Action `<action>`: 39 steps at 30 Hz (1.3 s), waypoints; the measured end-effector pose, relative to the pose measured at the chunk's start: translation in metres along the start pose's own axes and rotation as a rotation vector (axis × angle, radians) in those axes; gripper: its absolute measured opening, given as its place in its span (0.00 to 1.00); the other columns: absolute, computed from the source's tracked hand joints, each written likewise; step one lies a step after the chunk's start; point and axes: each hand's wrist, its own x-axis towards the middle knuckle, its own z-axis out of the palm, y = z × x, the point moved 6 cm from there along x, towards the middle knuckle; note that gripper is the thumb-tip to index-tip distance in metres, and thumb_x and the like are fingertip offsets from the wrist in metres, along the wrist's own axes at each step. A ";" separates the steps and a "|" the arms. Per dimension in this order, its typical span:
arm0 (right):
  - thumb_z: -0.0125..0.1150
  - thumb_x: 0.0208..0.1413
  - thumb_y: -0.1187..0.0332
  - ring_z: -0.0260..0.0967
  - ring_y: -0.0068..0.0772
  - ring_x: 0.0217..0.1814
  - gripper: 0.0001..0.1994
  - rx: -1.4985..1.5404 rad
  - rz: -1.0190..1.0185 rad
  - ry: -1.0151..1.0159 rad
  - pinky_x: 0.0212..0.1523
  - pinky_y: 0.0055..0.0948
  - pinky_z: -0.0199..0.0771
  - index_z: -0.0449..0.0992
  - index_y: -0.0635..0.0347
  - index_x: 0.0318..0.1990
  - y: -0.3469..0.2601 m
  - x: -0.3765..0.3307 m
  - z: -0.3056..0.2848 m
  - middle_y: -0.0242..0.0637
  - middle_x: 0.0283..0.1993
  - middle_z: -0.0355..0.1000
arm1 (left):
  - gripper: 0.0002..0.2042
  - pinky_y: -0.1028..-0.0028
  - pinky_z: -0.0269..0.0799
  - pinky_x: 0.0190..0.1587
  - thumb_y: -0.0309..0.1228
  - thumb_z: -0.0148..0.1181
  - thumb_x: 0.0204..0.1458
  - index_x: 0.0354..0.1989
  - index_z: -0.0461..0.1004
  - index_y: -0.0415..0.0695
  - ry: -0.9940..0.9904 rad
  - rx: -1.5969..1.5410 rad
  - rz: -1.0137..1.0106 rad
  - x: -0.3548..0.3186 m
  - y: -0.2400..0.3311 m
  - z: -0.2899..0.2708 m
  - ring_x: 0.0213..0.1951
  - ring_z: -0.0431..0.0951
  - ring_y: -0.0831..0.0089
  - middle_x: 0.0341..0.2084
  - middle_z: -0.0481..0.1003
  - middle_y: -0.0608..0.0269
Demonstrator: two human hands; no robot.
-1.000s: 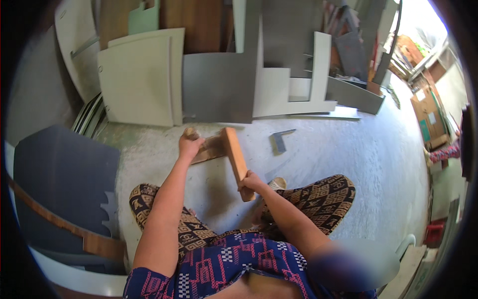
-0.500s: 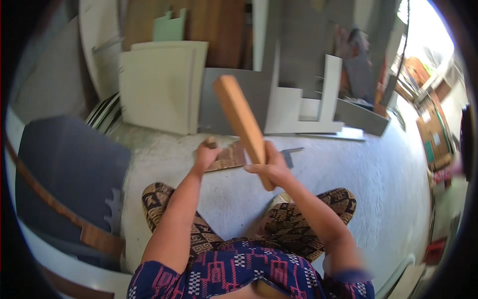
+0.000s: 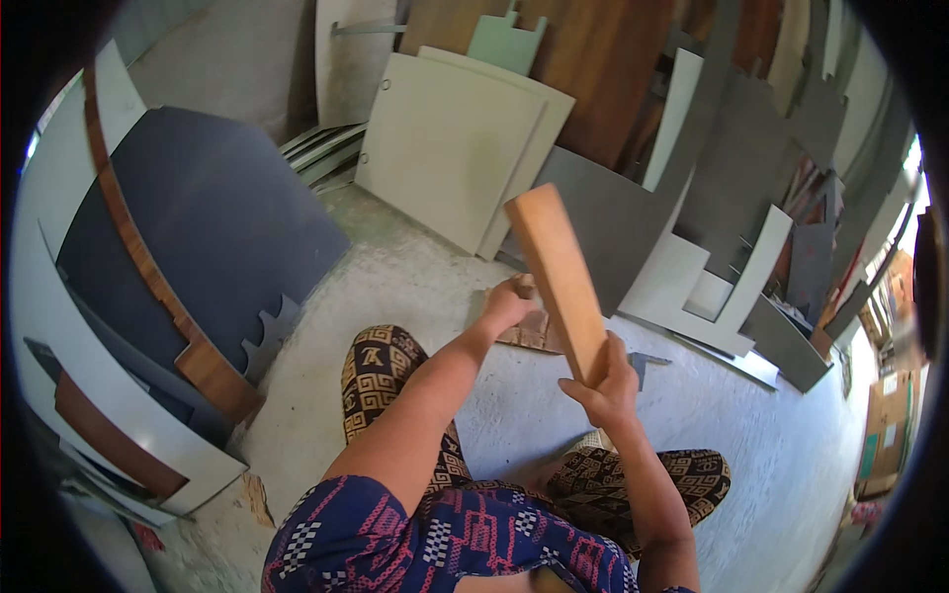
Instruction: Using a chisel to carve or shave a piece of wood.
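My right hand [image 3: 603,385] is closed round the lower end of a smooth, light-brown wooden bar [image 3: 561,277], which is tilted with its far end raised. My left hand [image 3: 509,304] is closed at the edge of a flat brown, worn board [image 3: 534,332] on the floor. A small brownish end shows at its fingers, too little to name what it grips. The bar partly covers the board. Just beyond my right hand lies a small grey flat piece with a thin arm [image 3: 641,368] on the floor.
Cream panels [image 3: 450,148] and grey sheets [image 3: 593,212] lean along the far wall. At the left lean a dark grey panel [image 3: 213,217] and a narrow brown wooden strip [image 3: 133,242]. A white L-shaped offcut [image 3: 682,296] stands at the right, with cardboard boxes [image 3: 890,425] farther off.
My view has turned to the left, so the surroundings sit farther right and tilted. My right hand still holds the wooden bar; the left stays at the board.
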 end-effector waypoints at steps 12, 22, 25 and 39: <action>0.76 0.31 0.60 0.75 0.52 0.44 0.42 0.025 0.009 0.058 0.44 0.40 0.74 0.63 0.63 0.57 0.025 -0.003 0.002 0.52 0.43 0.74 | 0.19 0.64 0.73 0.46 0.32 0.64 0.43 0.46 0.75 0.44 -0.029 -0.079 0.123 0.010 -0.011 0.016 0.45 0.79 0.55 0.40 0.79 0.51; 0.77 0.31 0.56 0.75 0.55 0.44 0.43 -0.040 0.145 0.030 0.45 0.44 0.73 0.64 0.63 0.58 0.062 -0.014 0.008 0.53 0.41 0.75 | 0.20 0.67 0.75 0.39 0.29 0.69 0.37 0.41 0.77 0.37 -0.092 -0.129 0.003 -0.007 0.018 0.013 0.35 0.80 0.66 0.33 0.81 0.55; 0.76 0.32 0.57 0.74 0.53 0.44 0.43 0.134 0.001 0.094 0.44 0.40 0.73 0.64 0.62 0.59 0.026 -0.007 0.003 0.50 0.41 0.75 | 0.21 0.65 0.76 0.40 0.31 0.70 0.37 0.42 0.78 0.37 -0.004 -0.067 -0.064 0.010 -0.023 0.003 0.37 0.81 0.63 0.34 0.81 0.52; 0.69 0.35 0.57 0.72 0.59 0.42 0.34 0.030 0.122 0.001 0.43 0.47 0.73 0.62 0.59 0.52 0.041 -0.008 -0.006 0.53 0.39 0.73 | 0.15 0.71 0.75 0.40 0.30 0.70 0.45 0.38 0.79 0.33 -0.107 -0.113 0.055 0.008 0.002 0.022 0.38 0.81 0.69 0.34 0.82 0.54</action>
